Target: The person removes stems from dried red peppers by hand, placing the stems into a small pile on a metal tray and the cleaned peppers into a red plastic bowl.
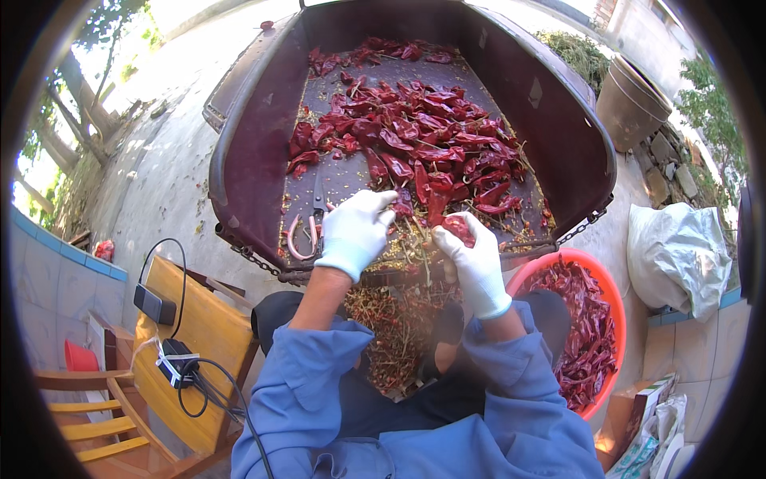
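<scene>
A pile of dried red chili peppers (413, 126) lies among yellow seeds on the floor of a dark red metal cart bed (251, 138). My right hand (473, 257), in a white glove, grips a red chili pepper (458, 229) at the cart's near edge. My left hand (358, 232), gloved too, is at the near side of the pile, its fingertips beside a dark red pepper (403, 202); whether it touches that one I cannot tell. Scissors with pink handles (303, 236) lie just left of my left hand, blades pointing away.
Stems and scraps (398, 335) are heaped between my legs. A red plastic basin (616, 323) of dried peppers stands at my right. A wooden chair (197, 359) with black adapters and cables is at my left. Chains (577, 232) hang at the cart's corners; a white sack (676, 257) stands farther right.
</scene>
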Tool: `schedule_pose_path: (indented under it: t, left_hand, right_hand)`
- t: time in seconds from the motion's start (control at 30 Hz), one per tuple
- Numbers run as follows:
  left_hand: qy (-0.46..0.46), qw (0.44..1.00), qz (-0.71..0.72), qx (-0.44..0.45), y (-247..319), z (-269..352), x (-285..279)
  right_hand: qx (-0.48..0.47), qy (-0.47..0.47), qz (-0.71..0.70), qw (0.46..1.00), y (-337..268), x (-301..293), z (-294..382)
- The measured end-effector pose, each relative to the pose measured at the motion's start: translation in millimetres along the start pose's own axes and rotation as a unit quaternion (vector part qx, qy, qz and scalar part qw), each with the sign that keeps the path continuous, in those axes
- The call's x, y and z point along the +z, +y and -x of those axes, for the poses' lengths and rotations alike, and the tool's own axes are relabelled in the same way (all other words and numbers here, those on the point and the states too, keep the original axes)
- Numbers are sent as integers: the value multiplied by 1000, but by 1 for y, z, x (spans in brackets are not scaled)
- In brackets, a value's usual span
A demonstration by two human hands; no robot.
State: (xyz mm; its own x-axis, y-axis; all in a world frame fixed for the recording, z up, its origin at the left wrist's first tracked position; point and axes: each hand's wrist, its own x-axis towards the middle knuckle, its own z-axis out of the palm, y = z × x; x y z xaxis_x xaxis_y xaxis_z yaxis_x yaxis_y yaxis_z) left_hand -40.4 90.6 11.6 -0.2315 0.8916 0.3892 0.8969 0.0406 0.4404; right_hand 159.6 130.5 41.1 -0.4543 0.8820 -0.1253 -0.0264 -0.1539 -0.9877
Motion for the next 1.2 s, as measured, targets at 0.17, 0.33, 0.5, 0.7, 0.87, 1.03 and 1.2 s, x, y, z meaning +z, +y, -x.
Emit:
schedule_pose_path:
  t: [0.17, 0.33, 0.5, 0.7, 0.87, 1.03, 1.2]
  left_hand:
    - [-64, 987, -146, 34, 0, -5, 26]
    - [-17, 992, -124, -18, -2, -7, 21]
    - [36, 987, 124, -93, -1, 3, -13]
    - [-98, 934, 320, -120, 3, 14, -46]
    - [-110, 941, 310, -82, -5, 19, -48]
    - [-61, 951, 293, -76, 11, 22, -49]
    - [-13, 970, 236, -52, 24, 27, -53]
  right_hand:
    - [-74, -33, 16, 997, 1, 1, -1]
    - [-73, -16, 33, 997, 7, -1, -6]
    - [-200, 15, 120, 972, 25, 0, -20]
    - [-350, -23, 245, 904, 18, 28, -17]
    - [-348, -46, 245, 904, 19, 28, -24]
    - [-423, 11, 294, 857, 13, 25, -24]
    - [-434, 48, 340, 833, 12, 25, -21]
